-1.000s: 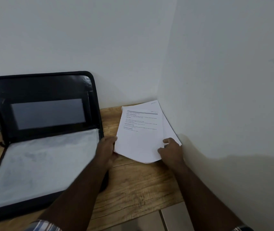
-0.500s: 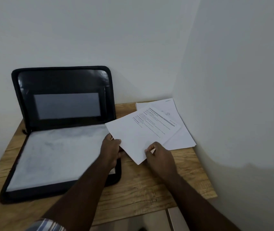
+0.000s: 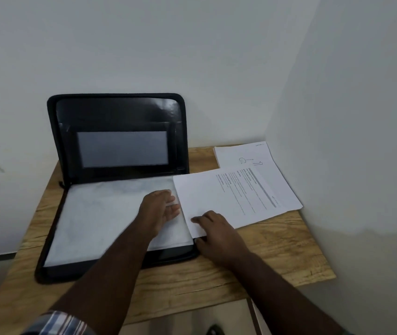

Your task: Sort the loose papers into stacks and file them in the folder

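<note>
A black zip-around folder point(image 3: 117, 151) lies open on the left half of the light wooden table point(image 3: 253, 257), its lid propped upright against the white back wall point(image 3: 168, 44) and showing a grey rectangular pocket window, while its flat lower half is covered by a pale white sheet. The left hand point(image 3: 160, 210) rests flat on that sheet near the folder's right edge, fingers straight and holding nothing, their tips touching the left edge of a white printed sheet point(image 3: 226, 199). This printed sheet lies skewed, its lines of text running diagonally; its lower left corner overlaps the folder's right edge and the rest reaches across the table toward the right. The right hand point(image 3: 216, 234) pinches that lower left corner, fingers on top of the paper and thumb below the sheet's edge. Farther back, in the table's rear right corner against the white side wall point(image 3: 362, 141), sits a stack of white papers point(image 3: 253, 158) with a small line drawing on top, partly overlapped by the printed sheet.
</note>
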